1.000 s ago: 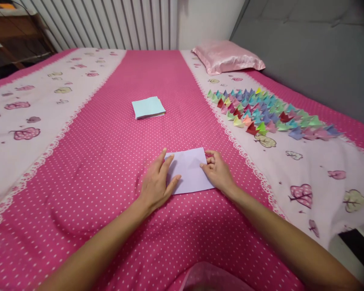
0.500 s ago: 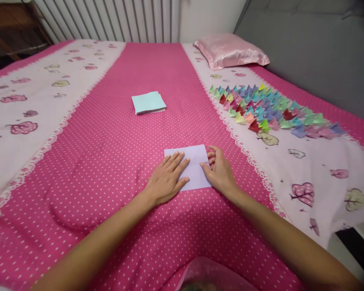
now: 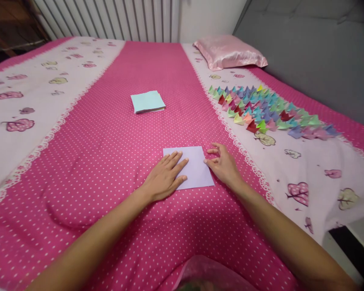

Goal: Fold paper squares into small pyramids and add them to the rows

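Observation:
A pale lilac folded paper (image 3: 197, 167) lies flat on the pink dotted bedspread (image 3: 109, 153) in front of me. My left hand (image 3: 165, 178) rests flat on the paper's left half, fingers stretched out together. At the paper's right edge, my right hand (image 3: 223, 163) touches it with thumb and fingertips, fingers loosely spread and holding nothing.
A stack of light blue paper sheets (image 3: 147, 101) lies farther up the bed. Several small folded paper pieces in many colours (image 3: 267, 111) are laid out in rows on the right. A pink satin pillow (image 3: 229, 51) sits at the head, beside a grey headboard (image 3: 306, 52).
My left hand slid from the paper's left edge onto the sheet and flattened. My right hand shifted outward to the right edge, fingers opening.

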Demonstrator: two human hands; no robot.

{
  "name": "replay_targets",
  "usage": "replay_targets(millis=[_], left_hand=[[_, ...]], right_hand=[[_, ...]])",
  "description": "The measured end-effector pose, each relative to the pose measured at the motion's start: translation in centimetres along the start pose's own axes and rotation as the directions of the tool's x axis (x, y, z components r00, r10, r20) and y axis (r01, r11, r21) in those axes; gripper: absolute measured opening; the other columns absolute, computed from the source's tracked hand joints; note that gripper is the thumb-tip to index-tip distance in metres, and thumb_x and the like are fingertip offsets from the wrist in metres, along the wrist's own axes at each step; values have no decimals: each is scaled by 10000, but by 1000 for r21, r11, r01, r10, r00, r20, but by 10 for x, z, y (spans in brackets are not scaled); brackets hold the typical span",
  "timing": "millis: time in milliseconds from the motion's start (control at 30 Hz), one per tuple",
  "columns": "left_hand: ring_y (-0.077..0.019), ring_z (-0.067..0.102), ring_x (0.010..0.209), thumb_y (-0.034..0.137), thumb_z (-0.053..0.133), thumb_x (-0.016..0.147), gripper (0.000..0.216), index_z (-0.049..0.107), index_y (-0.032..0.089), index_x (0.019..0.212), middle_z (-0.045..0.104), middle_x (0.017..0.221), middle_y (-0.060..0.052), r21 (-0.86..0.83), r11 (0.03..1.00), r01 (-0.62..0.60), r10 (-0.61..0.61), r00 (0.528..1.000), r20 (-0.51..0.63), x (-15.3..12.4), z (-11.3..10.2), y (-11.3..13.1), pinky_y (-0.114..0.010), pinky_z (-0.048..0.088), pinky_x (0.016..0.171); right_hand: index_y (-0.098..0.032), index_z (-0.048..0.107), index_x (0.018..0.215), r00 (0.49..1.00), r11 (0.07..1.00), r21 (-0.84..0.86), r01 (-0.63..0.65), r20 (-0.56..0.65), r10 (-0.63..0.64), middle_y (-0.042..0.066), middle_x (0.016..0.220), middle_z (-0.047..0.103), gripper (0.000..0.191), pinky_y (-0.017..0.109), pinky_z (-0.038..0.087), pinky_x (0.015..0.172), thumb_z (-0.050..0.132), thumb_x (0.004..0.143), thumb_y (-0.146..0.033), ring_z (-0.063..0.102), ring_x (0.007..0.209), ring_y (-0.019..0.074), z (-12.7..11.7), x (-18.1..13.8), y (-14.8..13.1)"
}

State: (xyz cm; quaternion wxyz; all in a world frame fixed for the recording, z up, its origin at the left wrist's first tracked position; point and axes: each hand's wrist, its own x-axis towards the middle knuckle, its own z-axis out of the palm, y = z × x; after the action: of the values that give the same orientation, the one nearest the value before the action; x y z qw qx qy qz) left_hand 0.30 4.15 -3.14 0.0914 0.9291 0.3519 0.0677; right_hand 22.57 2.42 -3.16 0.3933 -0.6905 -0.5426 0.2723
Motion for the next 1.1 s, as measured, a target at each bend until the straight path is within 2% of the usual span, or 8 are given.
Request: replay_targets(millis=[233, 367, 433, 500, 633, 700, 767, 1100], left_hand=[[-230, 160, 1402, 531, 230, 924, 597, 272, 216, 1429, 206, 1516, -99, 14, 1000, -17, 17, 1000, -2, 0, 1, -1, -420, 156, 1144], [-236, 166, 1400, 544, 234, 918, 612, 264, 213, 1432, 207, 1515, -106, 32, 999, -18, 18, 1000, -3, 0, 3, 0, -419, 152, 1145], [-235, 166, 1400, 546, 234, 917, 611, 260, 218, 1432, 205, 1516, -107, 39, 999, -18, 18, 1000, -7, 0, 3, 0, -421, 153, 1145], [-236, 162, 1401, 548, 236, 916, 612, 254, 220, 1432, 204, 1516, -106, 43, 999, -15, 16, 1000, -10, 0, 3, 0, -428, 154, 1143], [-245, 139, 1405, 534, 243, 919, 616, 280, 174, 1418, 219, 1510, -127, 46, 999, -26, 27, 1000, -16, -1, 3, 1, -432, 152, 1143], [-245, 154, 1402, 500, 255, 925, 609, 302, 127, 1403, 244, 1499, -147, 43, 999, -32, 33, 999, -28, 0, 4, 1, -416, 151, 1146], [-246, 190, 1394, 463, 285, 922, 599, 315, 93, 1392, 287, 1480, -159, 46, 998, -38, 40, 998, -43, 0, 5, 1, -402, 147, 1149], [-243, 195, 1393, 455, 338, 886, 654, 271, 68, 1409, 294, 1480, -148, 60, 998, 37, -34, 998, -47, 0, 8, 4, -394, 147, 1150]], right_hand=[[-186, 415, 1215, 1000, 1000, 10, 7, 22, -7, 84, 1079, 609, 571, 333, 523, 627, 614, 680, -191, 592, 585, 122, 1, 0, 4], [-179, 456, 1205, 992, 990, -75, 118, -45, -122, 112, 1092, 606, 507, 380, 532, 694, 590, 716, -195, 615, 689, 169, 1, -1, 0], [-184, 463, 1222, 965, 965, -111, 238, -86, -248, 127, 1147, 588, 470, 418, 519, 791, 565, 766, -235, 617, 866, 219, 1, 0, -8], [-187, 432, 1277, 924, 921, -128, 368, -62, -378, 134, 1247, 543, 472, 447, 468, 914, 522, 823, -279, 562, 1063, 246, 3, 0, -19], [-142, 322, 1388, 805, 799, -139, 586, 218, -552, 136, 1419, 399, 524, 435, 295, 1093, 381, 918, -366, 337, 1327, 227, 21, -8, -38], [-112, 281, 1414, 743, 757, -145, 637, 379, -552, 130, 1463, 338, 566, 408, 248, 1122, 325, 938, -414, 260, 1369, 212, 34, -15, -40], [-96, 261, 1427, 716, 732, -190, 655, 467, -519, 126, 1484, 298, 607, 410, 208, 1137, 289, 942, -459, 211, 1388, 218, 45, -21, -37], [-129, 187, 1459, 774, 703, -375, 605, 484, -408, 101, 1524, 186, 698, 422, 135, 1150, 218, 916, -567, 129, 1409, 220, 51, -21, -25]])
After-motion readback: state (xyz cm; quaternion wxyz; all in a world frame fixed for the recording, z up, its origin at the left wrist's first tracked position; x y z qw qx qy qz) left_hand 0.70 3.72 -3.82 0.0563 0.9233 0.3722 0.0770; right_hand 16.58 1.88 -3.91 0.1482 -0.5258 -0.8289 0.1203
